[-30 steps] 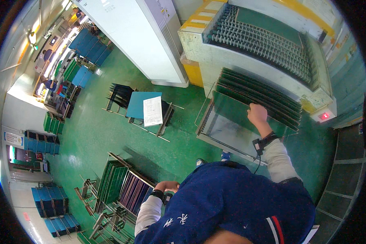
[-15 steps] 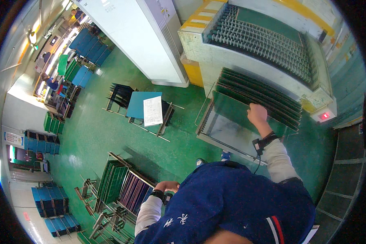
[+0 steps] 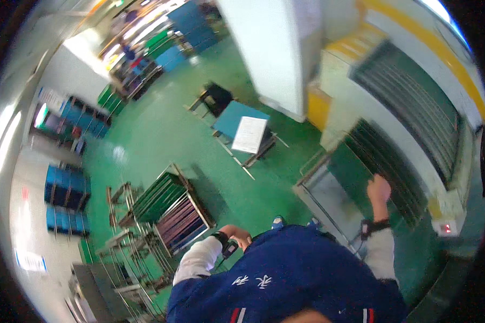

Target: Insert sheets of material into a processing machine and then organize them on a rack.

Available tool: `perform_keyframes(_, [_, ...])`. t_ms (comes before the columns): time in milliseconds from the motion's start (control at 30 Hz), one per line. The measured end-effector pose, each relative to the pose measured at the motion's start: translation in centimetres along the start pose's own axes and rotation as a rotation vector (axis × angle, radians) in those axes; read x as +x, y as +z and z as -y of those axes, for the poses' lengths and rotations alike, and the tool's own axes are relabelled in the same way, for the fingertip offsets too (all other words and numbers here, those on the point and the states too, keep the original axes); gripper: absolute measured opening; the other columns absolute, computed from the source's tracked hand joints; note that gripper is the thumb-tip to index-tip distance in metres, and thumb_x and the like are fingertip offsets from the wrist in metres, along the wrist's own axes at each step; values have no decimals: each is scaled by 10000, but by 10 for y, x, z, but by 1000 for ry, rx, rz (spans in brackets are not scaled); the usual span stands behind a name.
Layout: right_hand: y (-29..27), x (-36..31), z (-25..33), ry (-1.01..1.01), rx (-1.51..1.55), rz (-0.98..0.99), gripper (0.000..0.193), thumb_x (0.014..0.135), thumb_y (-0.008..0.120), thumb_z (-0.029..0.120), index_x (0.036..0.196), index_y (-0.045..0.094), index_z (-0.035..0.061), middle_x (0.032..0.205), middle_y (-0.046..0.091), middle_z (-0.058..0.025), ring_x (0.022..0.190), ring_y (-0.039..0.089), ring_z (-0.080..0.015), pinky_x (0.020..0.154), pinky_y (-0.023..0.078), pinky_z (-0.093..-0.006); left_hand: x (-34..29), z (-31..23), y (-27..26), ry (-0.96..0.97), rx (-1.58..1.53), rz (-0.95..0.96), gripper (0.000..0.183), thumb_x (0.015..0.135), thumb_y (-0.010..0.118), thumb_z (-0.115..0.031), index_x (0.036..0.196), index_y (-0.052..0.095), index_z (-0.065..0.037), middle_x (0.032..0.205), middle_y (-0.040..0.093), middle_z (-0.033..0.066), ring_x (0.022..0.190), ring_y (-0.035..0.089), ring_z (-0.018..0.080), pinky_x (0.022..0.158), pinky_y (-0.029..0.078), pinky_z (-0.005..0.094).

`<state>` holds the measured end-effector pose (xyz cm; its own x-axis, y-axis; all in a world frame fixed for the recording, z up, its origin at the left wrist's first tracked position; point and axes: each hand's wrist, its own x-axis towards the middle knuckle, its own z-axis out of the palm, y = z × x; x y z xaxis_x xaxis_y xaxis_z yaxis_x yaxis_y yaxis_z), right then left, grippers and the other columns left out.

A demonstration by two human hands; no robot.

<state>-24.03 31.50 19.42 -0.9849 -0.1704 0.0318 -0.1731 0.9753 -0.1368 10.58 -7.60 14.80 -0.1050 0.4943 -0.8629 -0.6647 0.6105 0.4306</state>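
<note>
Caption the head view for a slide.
Right hand at a racked green panel, left hand by the shirt, with a white sheet on a blue board beyond.

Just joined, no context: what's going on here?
A person's right hand is at the edge of the front green panel in a rack; blur hides how firmly it grips. The left hand is by the shirt, its fingertips unclear. More panels stand upright to the left, and a paper sheet lies on a blue board ahead.
</note>
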Motion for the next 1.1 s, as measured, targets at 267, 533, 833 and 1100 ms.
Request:
perform_keyframes(267, [-9,7,15,-45,-85,50,236,775,639,222,910,592,33,863,634,-169,829,612,-337,683,482,-443,38,49,7,-5,-86,37,440,812,576,-276,1199,548,-68,1102,626,48,1009,572,249,870,448,375])
perform_keyframes(533, [-3,-4,15,-92,-83,-22,268,776,635,206,980,600,36,914,639,-168,862,613,-331,707,482,-434,57,80,17,114,-172,-37,291,768,660,-301,953,655,-77,835,673,13,673,585,104,522,443,286])
perform_keyframes(833, [7,-10,12,-92,-75,35,336,778,648,212,1065,596,43,987,630,-162,920,600,-323,759,476,-435,49,84,9,138,-241,18,352,775,663,-326,1006,639,-62,907,675,56,680,608,116,508,467,294])
perform_keyframes(1100, [-43,-7,12,-90,-98,38,399,755,670,226,1098,594,36,1028,619,-181,944,590,-338,788,468,-425,27,77,4,93,-180,1,334,814,626,-314,1034,632,-63,963,670,84,774,625,114,556,492,301])
